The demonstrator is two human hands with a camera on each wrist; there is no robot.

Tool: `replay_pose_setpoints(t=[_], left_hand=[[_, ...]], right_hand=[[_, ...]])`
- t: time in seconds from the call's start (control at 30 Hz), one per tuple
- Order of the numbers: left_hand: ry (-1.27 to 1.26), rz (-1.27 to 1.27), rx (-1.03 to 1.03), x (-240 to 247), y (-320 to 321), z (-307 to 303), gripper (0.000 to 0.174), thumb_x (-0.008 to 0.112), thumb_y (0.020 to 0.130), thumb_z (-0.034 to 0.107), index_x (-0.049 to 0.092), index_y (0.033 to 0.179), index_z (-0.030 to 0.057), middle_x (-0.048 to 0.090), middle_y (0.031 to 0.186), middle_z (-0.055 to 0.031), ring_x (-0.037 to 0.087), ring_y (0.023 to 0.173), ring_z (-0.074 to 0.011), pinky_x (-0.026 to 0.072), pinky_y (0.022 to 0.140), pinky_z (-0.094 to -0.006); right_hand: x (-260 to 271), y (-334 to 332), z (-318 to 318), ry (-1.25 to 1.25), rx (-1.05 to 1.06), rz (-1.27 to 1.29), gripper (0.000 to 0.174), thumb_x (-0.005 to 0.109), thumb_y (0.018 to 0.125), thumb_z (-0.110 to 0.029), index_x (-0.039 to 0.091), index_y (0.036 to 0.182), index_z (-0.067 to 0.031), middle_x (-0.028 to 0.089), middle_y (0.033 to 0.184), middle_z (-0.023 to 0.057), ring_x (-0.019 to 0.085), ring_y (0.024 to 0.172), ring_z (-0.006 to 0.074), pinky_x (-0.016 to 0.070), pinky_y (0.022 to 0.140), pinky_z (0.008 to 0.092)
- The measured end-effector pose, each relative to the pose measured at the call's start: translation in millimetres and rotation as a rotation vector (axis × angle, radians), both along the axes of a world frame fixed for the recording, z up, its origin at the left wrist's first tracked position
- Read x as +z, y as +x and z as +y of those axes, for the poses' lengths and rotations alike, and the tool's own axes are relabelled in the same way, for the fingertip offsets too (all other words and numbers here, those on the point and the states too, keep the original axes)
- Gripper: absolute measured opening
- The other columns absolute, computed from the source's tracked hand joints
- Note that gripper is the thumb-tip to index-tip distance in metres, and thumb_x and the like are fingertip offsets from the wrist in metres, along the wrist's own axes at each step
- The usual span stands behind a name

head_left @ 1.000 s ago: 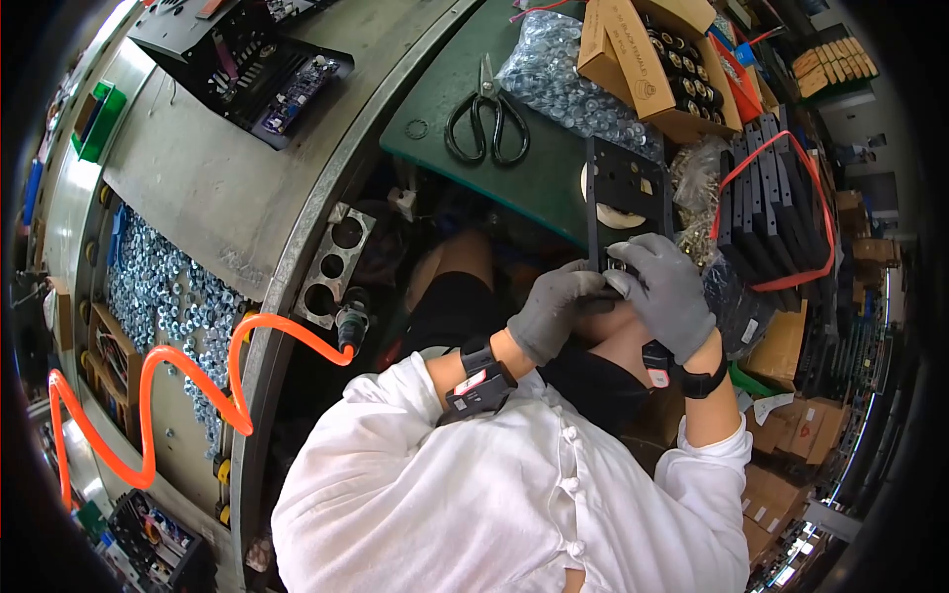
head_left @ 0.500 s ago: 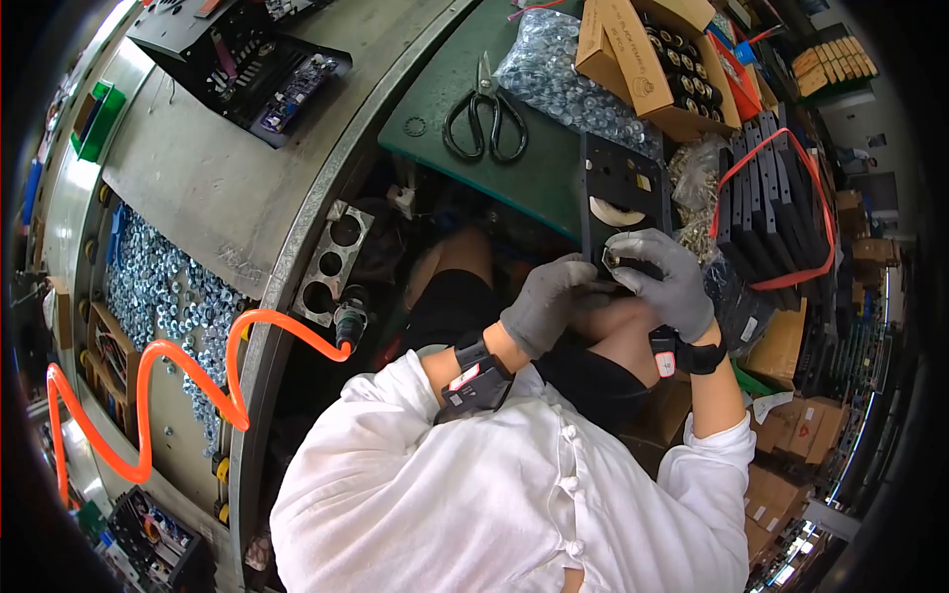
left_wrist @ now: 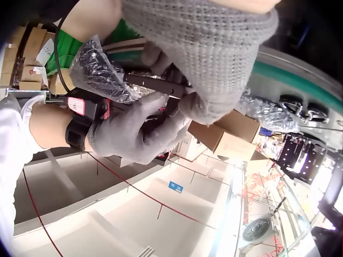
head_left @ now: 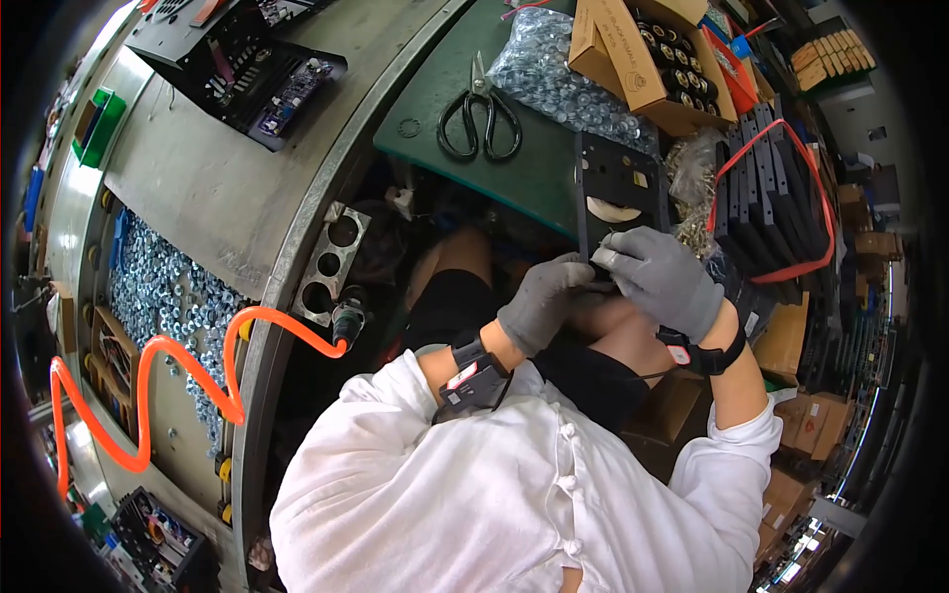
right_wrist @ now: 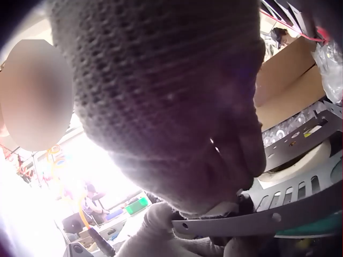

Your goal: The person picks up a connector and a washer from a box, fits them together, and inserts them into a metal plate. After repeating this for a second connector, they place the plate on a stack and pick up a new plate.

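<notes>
At the green worktop's (head_left: 539,183) near edge, upper middle of the head view, the black plate (head_left: 618,183) is held by its lower end in the curled left hand (head_left: 544,306). The right hand (head_left: 662,277) pinches a small silver part (head_left: 605,255) there. Bracing the plate and seating the part squarely should serve best.

The right hand (right_wrist: 177,107), in a grey knit glove, fills the upper frame. Its fingertips (right_wrist: 252,160) bear on the top edge of a dark slotted plate (right_wrist: 300,206), seen nearly edge-on. Directly below the plate, gloved fingers of the left hand (right_wrist: 155,235) touch its underside. Beyond the right hand's fingertips — a cardboard box (right_wrist: 289,80).
</notes>
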State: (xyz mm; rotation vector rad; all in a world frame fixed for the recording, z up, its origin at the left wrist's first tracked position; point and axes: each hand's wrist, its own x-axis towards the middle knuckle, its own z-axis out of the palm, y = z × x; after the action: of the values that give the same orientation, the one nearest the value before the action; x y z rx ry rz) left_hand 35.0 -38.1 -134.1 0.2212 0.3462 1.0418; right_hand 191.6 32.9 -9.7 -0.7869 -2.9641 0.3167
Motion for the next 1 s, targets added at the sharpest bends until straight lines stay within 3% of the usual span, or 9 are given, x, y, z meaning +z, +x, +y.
replay_pose_setpoints(t=[0.1, 0.23, 0.33, 0.43, 0.5, 0.63, 0.8, 0.93, 1.0], left_hand=[[0.013, -0.018, 0.004, 3, 1, -1, 0.045, 0.05, 0.088, 0.018, 0.052, 0.127, -0.0037, 0.059, 0.124, -0.0148, 0.058, 0.114, -0.0268, 0.0431, 0.101, -0.0397], [0.008, 0.049, 0.004, 4, 2, -1, 0.045, 0.05, 0.089, 0.018, 0.052, 0.128, -0.0037, 0.059, 0.125, -0.0153, 0.058, 0.116, -0.0261, 0.0445, 0.1, -0.0378], [0.022, 0.071, 0.014, 6, 6, -1, 0.045, 0.05, 0.089, 0.019, 0.053, 0.128, -0.0031, 0.059, 0.126, -0.0147, 0.058, 0.116, -0.0252, 0.0449, 0.1, -0.0372], [0.007, 0.071, 0.018, 6, 8, 0, 0.044, 0.05, 0.09, 0.019, 0.053, 0.128, -0.0026, 0.06, 0.126, -0.014, 0.059, 0.114, -0.0246, 0.0448, 0.1, -0.037], [-0.012, 0.068, 0.01, 7, 7, 1, 0.043, 0.05, 0.09, 0.019, 0.054, 0.128, -0.0024, 0.06, 0.125, -0.0139, 0.059, 0.114, -0.0245, 0.0447, 0.1, -0.0369], [-0.023, 0.004, 0.015, 7, 4, 1, 0.043, 0.051, 0.09, 0.021, 0.055, 0.127, -0.0017, 0.061, 0.124, -0.014, 0.059, 0.114, -0.0249, 0.0436, 0.101, -0.0369], [-0.006, 0.011, 0.011, 5, 6, 4, 0.044, 0.052, 0.091, 0.024, 0.055, 0.127, -0.0009, 0.062, 0.123, -0.0135, 0.059, 0.114, -0.0245, 0.0431, 0.102, -0.038], [-0.059, 0.011, 0.066, 10, 3, 7, 0.036, 0.054, 0.09, 0.019, 0.057, 0.119, -0.0009, 0.064, 0.113, -0.0118, 0.061, 0.105, -0.0226, 0.0475, 0.094, -0.0372], [-0.083, 0.03, 0.046, 5, 4, 7, 0.035, 0.054, 0.09, 0.019, 0.056, 0.119, -0.0008, 0.064, 0.112, -0.0117, 0.061, 0.104, -0.0227, 0.0473, 0.095, -0.037]], right_hand=[[0, 0, 0, 0.111, 0.097, 0.046, 0.031, 0.068, 0.077, -0.01, 0.067, 0.107, -0.0093, 0.063, 0.098, 0.0083, 0.063, 0.088, 0.028, 0.0553, 0.073, 0.0379], [2, -3, -9, -0.005, -0.213, -0.016, 0.02, 0.066, 0.086, -0.025, 0.068, 0.095, -0.0073, 0.064, 0.089, 0.0112, 0.065, 0.079, 0.0307, 0.0529, 0.067, 0.0403], [-4, -5, -7, 0.009, -0.383, -0.16, 0.033, 0.061, 0.091, -0.039, 0.067, 0.087, -0.0071, 0.065, 0.079, 0.0116, 0.065, 0.071, 0.0324, 0.0504, 0.063, 0.0423], [0, -13, -6, -0.026, -0.591, -0.302, 0.027, 0.062, 0.09, -0.032, 0.067, 0.081, -0.0062, 0.065, 0.081, 0.0105, 0.065, 0.076, 0.0318, 0.0506, 0.065, 0.0422], [-4, -14, -10, 0.263, -0.444, 0.19, 0.018, 0.061, 0.086, -0.018, 0.065, 0.075, -0.0046, 0.065, 0.082, 0.01, 0.064, 0.081, 0.0314, 0.0504, 0.068, 0.0412], [9, 10, -18, -0.116, -0.394, 0.05, 0.02, 0.055, 0.074, -0.004, 0.068, 0.089, -0.005, 0.064, 0.093, 0.0117, 0.062, 0.088, 0.0327, 0.051, 0.076, 0.0423], [3, -4, -26, 0.137, -0.478, 0.339, 0.017, 0.054, 0.069, -0.002, 0.066, 0.081, -0.0051, 0.064, 0.088, 0.0095, 0.062, 0.086, 0.0309, 0.0512, 0.076, 0.0404], [4, 11, -20, -0.355, -0.334, 0.278, 0.031, 0.057, 0.072, -0.004, 0.068, 0.101, -0.0054, 0.064, 0.103, 0.013, 0.062, 0.094, 0.0334, 0.0508, 0.083, 0.0418], [4, -10, -25, 0.112, -0.502, 0.387, 0.023, 0.056, 0.072, -0.004, 0.07, 0.09, -0.0053, 0.066, 0.095, 0.0119, 0.063, 0.089, 0.0314, 0.0516, 0.082, 0.041]])
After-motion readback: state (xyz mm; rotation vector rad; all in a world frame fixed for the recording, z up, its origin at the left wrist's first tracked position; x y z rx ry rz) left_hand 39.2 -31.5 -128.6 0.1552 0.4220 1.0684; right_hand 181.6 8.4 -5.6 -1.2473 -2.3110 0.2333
